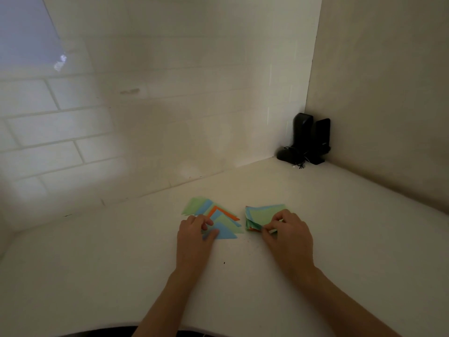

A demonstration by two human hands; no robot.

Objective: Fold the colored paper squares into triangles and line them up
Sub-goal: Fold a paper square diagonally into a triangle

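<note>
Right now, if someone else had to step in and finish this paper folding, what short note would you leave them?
Left hand: fingers rest on the nearest blue triangle, the front of the row of folded triangles.
Right hand: pinches the near corner of the stack of squares, which has a green sheet on top.
Done: several green, blue and orange triangles lie overlapped, running away toward the wall.
Left: the stack of unfolded squares; fold each one and add it to the row.
</note>
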